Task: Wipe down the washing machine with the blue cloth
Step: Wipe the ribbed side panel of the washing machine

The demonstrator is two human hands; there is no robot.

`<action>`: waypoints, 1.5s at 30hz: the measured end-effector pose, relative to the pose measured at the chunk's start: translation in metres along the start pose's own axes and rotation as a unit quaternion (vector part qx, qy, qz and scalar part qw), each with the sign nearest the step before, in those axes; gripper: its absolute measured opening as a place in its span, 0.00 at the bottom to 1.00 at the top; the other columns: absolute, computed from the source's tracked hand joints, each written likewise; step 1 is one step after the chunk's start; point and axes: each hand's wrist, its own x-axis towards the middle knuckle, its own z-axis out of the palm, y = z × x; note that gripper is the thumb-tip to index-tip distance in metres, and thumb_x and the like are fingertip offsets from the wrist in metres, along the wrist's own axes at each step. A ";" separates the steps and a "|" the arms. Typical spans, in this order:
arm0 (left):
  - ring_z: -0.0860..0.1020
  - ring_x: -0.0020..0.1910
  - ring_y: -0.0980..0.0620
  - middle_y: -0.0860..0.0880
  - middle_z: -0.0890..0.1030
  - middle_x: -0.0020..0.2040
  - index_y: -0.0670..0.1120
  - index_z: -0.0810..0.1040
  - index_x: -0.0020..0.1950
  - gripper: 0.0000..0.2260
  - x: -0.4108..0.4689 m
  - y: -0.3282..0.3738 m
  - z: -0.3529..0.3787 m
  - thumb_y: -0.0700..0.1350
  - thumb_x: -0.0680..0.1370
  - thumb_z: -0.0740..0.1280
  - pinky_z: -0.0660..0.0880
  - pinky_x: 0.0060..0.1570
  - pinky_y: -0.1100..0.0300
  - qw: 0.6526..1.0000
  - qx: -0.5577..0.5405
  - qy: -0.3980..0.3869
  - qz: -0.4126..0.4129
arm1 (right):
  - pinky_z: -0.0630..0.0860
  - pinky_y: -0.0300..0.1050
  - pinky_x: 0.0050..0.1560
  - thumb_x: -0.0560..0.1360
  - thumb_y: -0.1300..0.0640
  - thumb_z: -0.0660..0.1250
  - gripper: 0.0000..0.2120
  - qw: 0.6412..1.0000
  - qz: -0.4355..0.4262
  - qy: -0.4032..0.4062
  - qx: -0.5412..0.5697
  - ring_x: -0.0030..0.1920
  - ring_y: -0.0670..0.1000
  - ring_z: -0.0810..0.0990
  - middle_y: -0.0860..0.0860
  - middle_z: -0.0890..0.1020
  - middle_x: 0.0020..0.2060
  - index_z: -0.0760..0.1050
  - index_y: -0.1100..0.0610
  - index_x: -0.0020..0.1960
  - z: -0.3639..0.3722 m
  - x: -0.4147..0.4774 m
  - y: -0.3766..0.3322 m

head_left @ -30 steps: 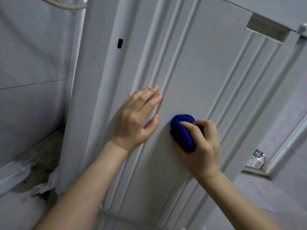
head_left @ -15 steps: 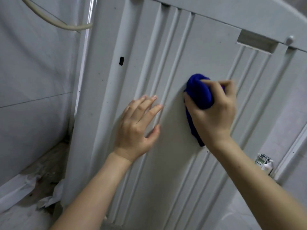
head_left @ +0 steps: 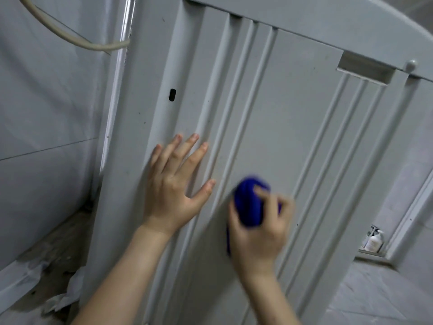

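The left hand (head_left: pixel 174 186) lay flat, fingers spread, on the washing machine (head_left: pixel 276 127) panel — beside it the right hand (head_left: pixel 260 227) gripped the bunched blue cloth (head_left: pixel 248 202) against the ribbed panel.

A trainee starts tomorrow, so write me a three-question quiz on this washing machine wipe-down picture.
1. Multiple choice: which hand grips the blue cloth? A) left B) right C) both
2. True or false: the left hand rests open, fingers spread, against the washing machine.
3. Fill in: the pump bottle stands near the picture's lower ____ edge.
Key: 1 B, the right hand; 2 true; 3 right.
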 end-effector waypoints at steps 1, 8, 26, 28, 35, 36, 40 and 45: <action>0.68 0.74 0.43 0.47 0.72 0.73 0.46 0.74 0.72 0.25 -0.001 -0.003 -0.001 0.53 0.77 0.68 0.63 0.73 0.41 1.000 0.001 0.003 0.007 | 0.73 0.44 0.46 0.67 0.49 0.75 0.17 0.999 0.003 0.036 0.007 0.45 0.59 0.78 0.57 0.74 0.48 0.78 0.55 0.52 0.011 0.040 -0.012; 0.70 0.71 0.38 0.40 0.74 0.71 0.42 0.73 0.72 0.25 0.002 -0.038 -0.025 0.49 0.76 0.69 0.65 0.71 0.38 0.991 0.045 0.095 -0.079 | 0.73 0.41 0.44 0.70 0.50 0.76 0.17 0.998 -0.002 0.058 0.005 0.48 0.54 0.78 0.57 0.76 0.51 0.81 0.57 0.55 0.035 0.085 -0.030; 0.61 0.76 0.60 0.44 0.66 0.75 0.44 0.68 0.76 0.32 -0.021 -0.080 -0.046 0.56 0.75 0.70 0.57 0.75 0.65 0.983 -0.054 0.037 -0.174 | 0.78 0.51 0.45 0.71 0.49 0.75 0.17 0.999 0.010 0.049 0.008 0.48 0.58 0.79 0.56 0.75 0.51 0.79 0.56 0.55 0.055 0.059 -0.052; 0.61 0.76 0.58 0.44 0.67 0.76 0.44 0.68 0.76 0.32 -0.021 -0.080 -0.044 0.56 0.75 0.70 0.58 0.75 0.64 0.983 -0.053 0.042 -0.172 | 0.77 0.47 0.49 0.71 0.50 0.75 0.17 1.000 0.013 -0.004 -0.012 0.48 0.60 0.79 0.57 0.75 0.50 0.77 0.52 0.57 0.033 -0.027 -0.028; 0.61 0.75 0.61 0.52 0.66 0.76 0.44 0.69 0.75 0.32 -0.021 -0.080 -0.043 0.56 0.75 0.69 0.59 0.75 0.64 0.983 -0.064 0.052 -0.166 | 0.74 0.41 0.49 0.68 0.49 0.74 0.16 0.999 0.015 -0.039 0.017 0.45 0.56 0.79 0.52 0.73 0.48 0.77 0.49 0.54 0.015 -0.039 -0.022; 0.60 0.75 0.64 0.57 0.64 0.75 0.44 0.69 0.75 0.32 -0.022 -0.081 -0.042 0.57 0.75 0.69 0.59 0.75 0.63 0.983 -0.062 0.058 -0.163 | 0.72 0.39 0.49 0.68 0.49 0.75 0.16 1.000 0.017 0.001 0.018 0.46 0.55 0.78 0.53 0.74 0.49 0.78 0.52 0.54 0.018 0.002 -0.026; 0.57 0.73 0.70 0.60 0.63 0.74 0.42 0.70 0.74 0.33 -0.023 -0.083 -0.038 0.59 0.75 0.67 0.57 0.74 0.68 0.982 -0.062 0.056 -0.171 | 0.70 0.43 0.55 0.70 0.42 0.72 0.20 0.991 0.008 0.113 -0.070 0.53 0.55 0.75 0.55 0.76 0.51 0.80 0.55 0.53 0.016 0.165 -0.033; 0.61 0.75 0.63 0.43 0.67 0.76 0.45 0.68 0.76 0.32 -0.025 -0.081 -0.035 0.60 0.76 0.66 0.58 0.76 0.62 0.977 -0.078 0.063 -0.189 | 0.70 0.44 0.51 0.71 0.48 0.74 0.17 0.996 -0.034 0.053 -0.068 0.47 0.56 0.73 0.58 0.74 0.45 0.79 0.62 0.48 -0.003 0.137 0.006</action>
